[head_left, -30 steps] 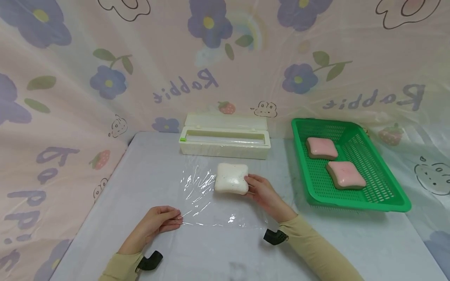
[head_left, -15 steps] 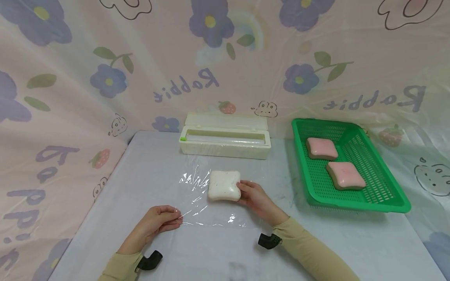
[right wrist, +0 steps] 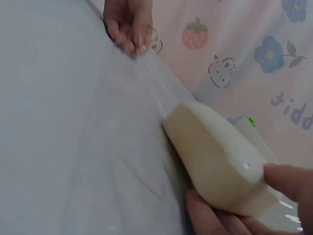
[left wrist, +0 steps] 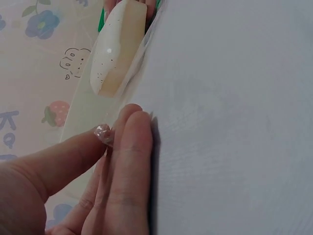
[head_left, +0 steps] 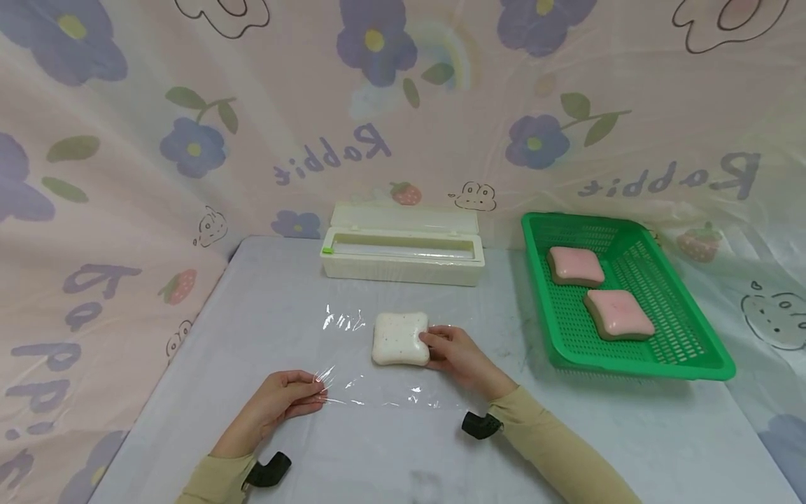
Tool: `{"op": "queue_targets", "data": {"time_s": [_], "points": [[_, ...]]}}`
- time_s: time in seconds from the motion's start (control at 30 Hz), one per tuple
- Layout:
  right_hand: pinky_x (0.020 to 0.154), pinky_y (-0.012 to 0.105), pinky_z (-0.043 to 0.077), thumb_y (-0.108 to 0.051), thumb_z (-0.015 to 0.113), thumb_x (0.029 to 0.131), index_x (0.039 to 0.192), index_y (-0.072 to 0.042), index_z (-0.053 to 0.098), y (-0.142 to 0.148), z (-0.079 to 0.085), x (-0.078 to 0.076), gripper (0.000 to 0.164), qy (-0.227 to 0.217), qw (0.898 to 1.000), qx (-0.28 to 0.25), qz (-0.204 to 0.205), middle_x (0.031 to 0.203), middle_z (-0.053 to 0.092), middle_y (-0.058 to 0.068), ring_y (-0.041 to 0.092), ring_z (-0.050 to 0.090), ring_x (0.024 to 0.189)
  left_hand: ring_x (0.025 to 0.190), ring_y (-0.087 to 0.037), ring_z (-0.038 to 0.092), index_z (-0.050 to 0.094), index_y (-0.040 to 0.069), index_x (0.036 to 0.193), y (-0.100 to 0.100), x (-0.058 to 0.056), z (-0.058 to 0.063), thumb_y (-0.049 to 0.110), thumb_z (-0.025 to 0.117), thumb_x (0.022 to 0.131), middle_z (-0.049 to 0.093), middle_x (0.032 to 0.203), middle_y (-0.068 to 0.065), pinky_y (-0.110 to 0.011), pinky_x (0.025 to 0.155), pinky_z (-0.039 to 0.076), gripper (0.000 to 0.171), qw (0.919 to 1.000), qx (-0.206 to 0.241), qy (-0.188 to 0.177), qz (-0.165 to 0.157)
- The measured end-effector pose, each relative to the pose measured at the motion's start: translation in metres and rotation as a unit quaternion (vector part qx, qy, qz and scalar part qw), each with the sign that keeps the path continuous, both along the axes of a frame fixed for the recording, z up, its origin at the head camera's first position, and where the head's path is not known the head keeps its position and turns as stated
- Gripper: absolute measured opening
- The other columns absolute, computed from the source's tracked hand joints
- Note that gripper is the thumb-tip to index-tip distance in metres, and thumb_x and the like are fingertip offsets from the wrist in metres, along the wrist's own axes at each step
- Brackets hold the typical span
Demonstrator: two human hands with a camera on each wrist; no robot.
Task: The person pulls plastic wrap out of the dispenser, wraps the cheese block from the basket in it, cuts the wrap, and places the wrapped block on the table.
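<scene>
In the head view my right hand (head_left: 458, 355) pinches a white, speckled, toast-shaped block (head_left: 399, 339) by its right edge. The right wrist view shows its pale beige side (right wrist: 200, 156), with the thumb on top and fingers below. The block is over a sheet of clear cling film (head_left: 365, 385); whether it touches the film I cannot tell. At the sheet's near left corner, my left hand (head_left: 283, 402) pinches the film between thumb and fingers. Bunched film (left wrist: 103, 133) shows at the thumb tip in the left wrist view. The film runs back to a white cling film dispenser (head_left: 403, 270) with its lid raised.
A green basket (head_left: 642, 367) stands on the right, holding two pink blocks, the farther one (head_left: 576, 266) and the nearer one (head_left: 620, 313). The white-covered table (head_left: 378, 462) meets a patterned curtain (head_left: 441, 126) behind the dispenser and on the left.
My right hand has brought the white block left and nearer to me, lower over the film. The left hand has stayed at the film's corner.
</scene>
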State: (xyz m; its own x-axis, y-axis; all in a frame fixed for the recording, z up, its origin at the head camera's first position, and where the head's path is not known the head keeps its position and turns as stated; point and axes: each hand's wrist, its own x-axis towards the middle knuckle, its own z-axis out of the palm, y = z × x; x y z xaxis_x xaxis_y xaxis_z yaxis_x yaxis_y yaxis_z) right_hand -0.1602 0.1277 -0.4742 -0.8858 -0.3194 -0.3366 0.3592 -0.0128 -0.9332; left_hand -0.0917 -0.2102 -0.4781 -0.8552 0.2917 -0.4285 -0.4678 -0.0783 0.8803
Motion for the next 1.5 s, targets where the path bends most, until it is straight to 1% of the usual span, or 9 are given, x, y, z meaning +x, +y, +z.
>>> {"op": "queue_targets", "data": {"time_s": [0.17,0.3,0.57,0.67,0.8,0.93,1.17,1.3,1.5], "points": [[0.075,0.038,0.058,-0.021,0.068,0.09,0.117,0.01,0.059,0.008,0.002,-0.011,0.042,0.013,0.997,0.076,0.019,0.101,0.066,0.016,0.025,0.068,0.085,0.088,-0.023,0.068,0.052,-0.018,0.111,0.001,0.001,0.0,0.001,0.063,0.091,0.068,0.095,-0.018,-0.034,0.082,0.055,0.03,1.0,-0.004,0.008,0.002],[0.067,0.036,0.059,-0.022,0.073,0.086,0.104,0.006,0.066,0.013,0.004,-0.016,0.034,0.014,0.992,0.126,0.021,0.087,0.068,0.015,0.022,0.068,0.074,0.089,-0.023,0.068,0.05,-0.019,0.113,0.001,0.002,-0.001,0.002,0.064,0.091,0.068,0.096,-0.018,-0.035,0.082,0.055,0.033,0.9999,-0.007,0.01,0.004],[0.059,0.033,0.059,-0.026,0.074,0.085,0.088,0.004,0.068,0.019,0.005,-0.02,0.03,0.027,0.985,0.168,0.036,0.076,0.067,0.014,0.02,0.067,0.063,0.088,-0.023,0.068,0.051,-0.019,0.112,0.001,0.0,0.0,0.002,0.063,0.091,0.068,0.096,-0.019,-0.034,0.082,0.055,0.032,0.9999,-0.015,0.006,-0.002],[0.061,0.034,0.059,-0.025,0.07,0.089,0.09,0.005,0.069,0.024,0.006,-0.021,0.03,0.031,0.985,0.16,0.053,0.078,0.067,0.015,0.021,0.067,0.064,0.089,-0.023,0.068,0.051,-0.019,0.113,0.0,0.0,0.0,0.003,0.064,0.091,0.068,0.097,-0.019,-0.035,0.083,0.055,0.034,0.9998,-0.02,0.007,-0.004],[0.069,0.037,0.059,-0.019,0.061,0.095,0.102,0.009,0.066,0.039,0.007,-0.018,0.03,0.055,0.987,0.112,0.101,0.089,0.068,0.02,0.024,0.068,0.074,0.089,-0.024,0.068,0.051,-0.019,0.113,0.0,0.0,-0.001,0.004,0.065,0.09,0.068,0.097,-0.02,-0.035,0.083,0.055,0.036,0.9997,-0.025,0.006,-0.006],[0.075,0.037,0.057,-0.016,0.057,0.097,0.111,0.012,0.062,0.06,0.011,-0.01,0.032,0.079,0.982,0.092,0.142,0.099,0.067,0.025,0.027,0.066,0.084,0.089,-0.023,0.068,0.051,-0.019,0.113,0.0,-0.001,-0.002,0.004,0.065,0.09,0.068,0.097,-0.02,-0.035,0.083,0.055,0.036,0.9997,-0.025,0.001,-0.005],[0.084,0.036,0.055,-0.013,0.058,0.097,0.118,0.015,0.057,0.095,0.017,0.006,0.035,0.072,0.981,0.085,0.159,0.106,0.066,0.025,0.027,0.065,0.094,0.088,-0.022,0.069,0.053,-0.017,0.111,-0.001,-0.002,-0.002,0.007,0.067,0.089,0.069,0.096,-0.019,-0.033,0.081,0.055,0.035,0.9995,-0.031,-0.011,-0.005],[0.083,0.03,0.054,-0.014,0.063,0.094,0.117,0.009,0.061,0.109,0.014,0.015,0.033,0.096,0.972,0.115,0.18,0.108,0.067,0.022,0.024,0.065,0.098,0.088,-0.022,0.069,0.054,-0.017,0.111,-0.003,-0.002,-0.001,0.005,0.066,0.09,0.069,0.096,-0.018,-0.033,0.081,0.055,0.032,0.9997,-0.021,-0.011,-0.008],[0.076,0.025,0.054,-0.007,0.069,0.088,0.111,0.003,0.068,0.117,0.002,0.025,0.024,0.149,0.953,0.137,0.226,0.104,0.069,0.016,0.017,0.065,0.09,0.085,-0.021,0.069,0.057,-0.014,0.108,-0.005,-0.005,0.001,0.005,0.065,0.091,0.07,0.094,-0.017,-0.031,0.079,0.056,0.027,0.9995,-0.014,-0.021,-0.021]]}}
